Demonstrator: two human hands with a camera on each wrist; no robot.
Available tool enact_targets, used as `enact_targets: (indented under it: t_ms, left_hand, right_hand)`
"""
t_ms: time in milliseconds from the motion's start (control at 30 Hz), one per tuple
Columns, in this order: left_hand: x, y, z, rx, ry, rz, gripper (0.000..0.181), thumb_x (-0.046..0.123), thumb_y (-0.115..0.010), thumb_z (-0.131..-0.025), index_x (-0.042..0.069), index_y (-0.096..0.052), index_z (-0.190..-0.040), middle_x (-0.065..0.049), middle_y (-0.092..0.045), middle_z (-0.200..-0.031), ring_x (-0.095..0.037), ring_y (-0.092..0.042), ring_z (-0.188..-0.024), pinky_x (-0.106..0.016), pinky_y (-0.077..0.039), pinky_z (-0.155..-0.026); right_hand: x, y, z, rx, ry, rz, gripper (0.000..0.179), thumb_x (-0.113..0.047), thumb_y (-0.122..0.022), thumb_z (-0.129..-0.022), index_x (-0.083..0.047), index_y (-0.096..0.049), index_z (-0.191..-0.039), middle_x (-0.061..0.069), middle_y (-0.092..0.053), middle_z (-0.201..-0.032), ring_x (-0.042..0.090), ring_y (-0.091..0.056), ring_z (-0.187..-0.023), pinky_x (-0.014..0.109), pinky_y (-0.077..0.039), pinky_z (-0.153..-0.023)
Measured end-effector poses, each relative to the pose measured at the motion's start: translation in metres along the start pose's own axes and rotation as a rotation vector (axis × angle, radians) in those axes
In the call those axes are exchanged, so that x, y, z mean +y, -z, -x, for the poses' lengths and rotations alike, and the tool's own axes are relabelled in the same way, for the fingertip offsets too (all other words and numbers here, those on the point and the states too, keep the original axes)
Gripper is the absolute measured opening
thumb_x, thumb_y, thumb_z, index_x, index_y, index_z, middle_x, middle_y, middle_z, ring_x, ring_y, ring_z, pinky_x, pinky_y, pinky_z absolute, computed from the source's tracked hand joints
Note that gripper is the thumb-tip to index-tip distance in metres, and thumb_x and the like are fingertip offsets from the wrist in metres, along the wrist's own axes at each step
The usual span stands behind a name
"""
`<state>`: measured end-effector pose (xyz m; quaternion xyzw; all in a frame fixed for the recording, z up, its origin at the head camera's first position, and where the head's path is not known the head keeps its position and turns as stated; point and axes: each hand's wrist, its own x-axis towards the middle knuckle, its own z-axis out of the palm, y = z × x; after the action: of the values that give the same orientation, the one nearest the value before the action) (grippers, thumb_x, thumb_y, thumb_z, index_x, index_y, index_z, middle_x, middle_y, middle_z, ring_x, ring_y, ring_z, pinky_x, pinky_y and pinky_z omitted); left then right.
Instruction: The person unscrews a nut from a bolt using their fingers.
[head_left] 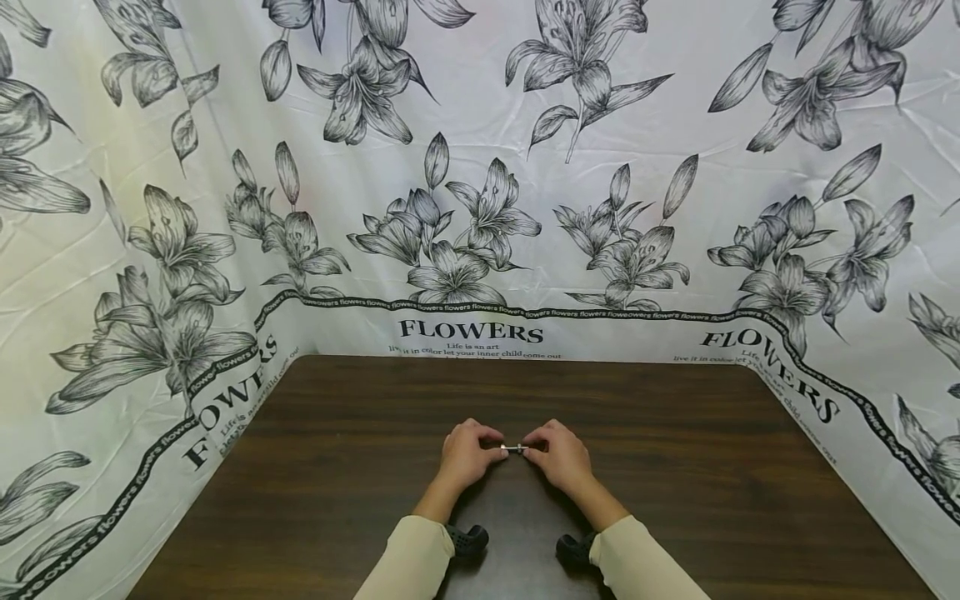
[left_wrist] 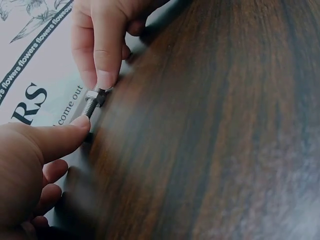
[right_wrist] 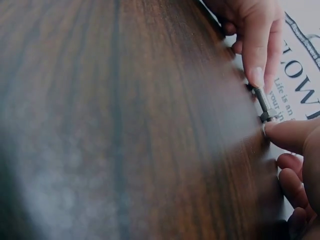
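A small silver threaded bolt (head_left: 512,449) is held level between both hands, just above the dark table. My left hand (head_left: 468,454) pinches one end of it between thumb and index finger. At the opposite end, the thumb and fingers of my right hand (head_left: 561,457) pinch the bolt close to a hex nut (left_wrist: 93,95). Bare thread shows between the nut and my left thumb (left_wrist: 80,121) in the left wrist view. In the right wrist view the shank (right_wrist: 261,99) lies between the two hands' fingertips. Both bolt ends are covered by fingers.
The brown wood-grain table (head_left: 337,433) spreads around both hands. White cloth (head_left: 622,275) printed with flowers and lettering hangs behind it and along both sides. Black wrist mounts (head_left: 468,540) stick out inward from under the pale sleeves (head_left: 420,554).
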<state>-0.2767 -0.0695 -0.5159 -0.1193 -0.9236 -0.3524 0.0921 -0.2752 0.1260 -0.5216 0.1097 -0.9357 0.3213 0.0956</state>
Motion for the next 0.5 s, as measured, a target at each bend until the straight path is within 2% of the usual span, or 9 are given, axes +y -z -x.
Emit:
enact_targets:
  t_ms: [300, 500]
  left_hand:
    - [0.0008, -0.0023, 0.0009, 0.010, -0.016, -0.039, 0.014, 0.030, -0.083, -0.076, 0.022, -0.079, -0.088, 0.008, -0.055, -0.084, -0.017, -0.051, -0.082, -0.039, -0.041, -0.077]
    - [0.0004, -0.0007, 0.0016, 0.026, -0.032, -0.006, 0.013, 0.030, -0.082, -0.078, 0.023, -0.079, -0.088, 0.008, -0.059, -0.085, -0.018, -0.053, -0.083, -0.041, -0.042, -0.080]
  right_hand:
    - [-0.0001, 0.0008, 0.0017, 0.008, 0.004, 0.003, 0.008, -0.025, -0.080, -0.081, -0.028, -0.074, -0.084, -0.013, -0.054, -0.085, 0.007, -0.048, -0.068, 0.031, -0.038, -0.058]
    - [0.0013, 0.0018, 0.0029, 0.024, 0.029, -0.023, 0.006, -0.026, -0.079, -0.082, -0.027, -0.074, -0.085, -0.013, -0.057, -0.086, 0.009, -0.050, -0.071, 0.032, -0.041, -0.061]
